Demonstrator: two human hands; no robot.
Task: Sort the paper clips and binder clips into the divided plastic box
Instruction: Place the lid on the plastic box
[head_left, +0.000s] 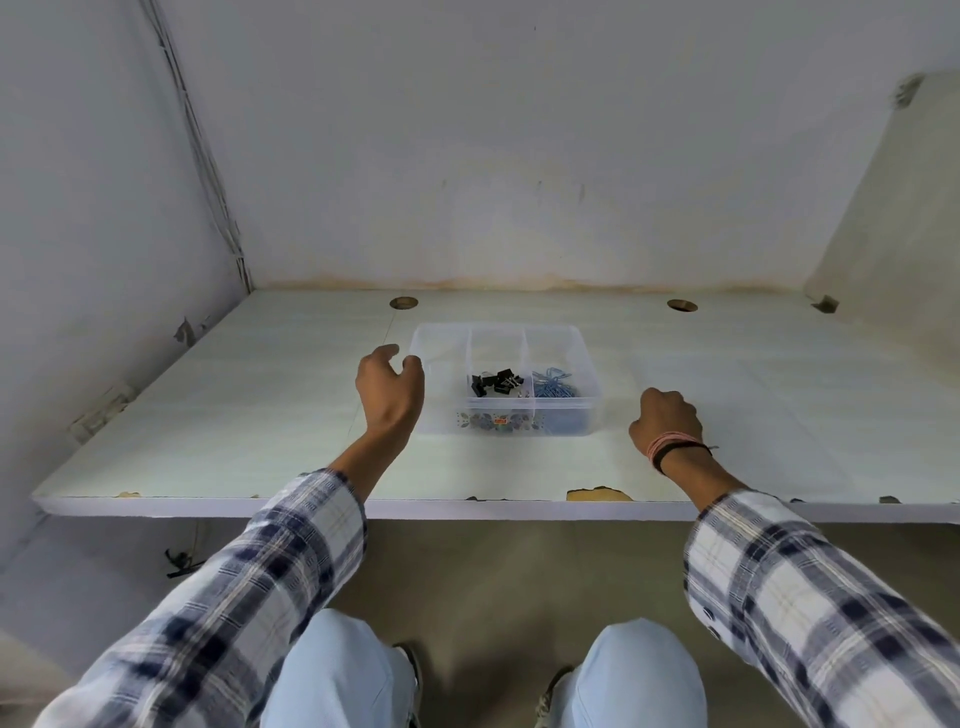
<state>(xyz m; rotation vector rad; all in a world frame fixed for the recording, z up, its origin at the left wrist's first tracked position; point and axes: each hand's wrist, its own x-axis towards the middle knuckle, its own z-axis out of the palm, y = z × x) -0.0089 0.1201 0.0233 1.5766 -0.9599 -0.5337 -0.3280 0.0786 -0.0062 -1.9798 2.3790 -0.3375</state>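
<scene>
1. Divided plastic box (582, 364): clear, three compartments side by side, standing on the white table (234, 415) toward its far middle, between the two hands. Left compartment shows nothing inside.
2. Binder clips (496, 383): black, a small heap in the middle compartment, toward its near end.
3. Paper clips (555, 387): blue, piled in the right compartment, also toward the near end.
4. Coloured print or sticker on the box's near wall; detail too small to read.
5. Left hand (389, 387): raised just beside the box's left wall, fingers loosely curled, thumb near the rim; holds nothing. Whether a fingertip touches the rim cannot be told.
6. Right hand (667, 418): on the table to the right of the box, apart from it, fingers curled under into a fist; what lies within, if anything, is hidden. Pink and dark bands (672, 447) circle the wrist.
7. Sleeves: plaid, dark blue on white, on both forearms.
8. Table: chipped along the near edge, two round holes (403, 302) near the back wall.
9. Knees in light blue trousers (639, 675) below the table edge.
</scene>
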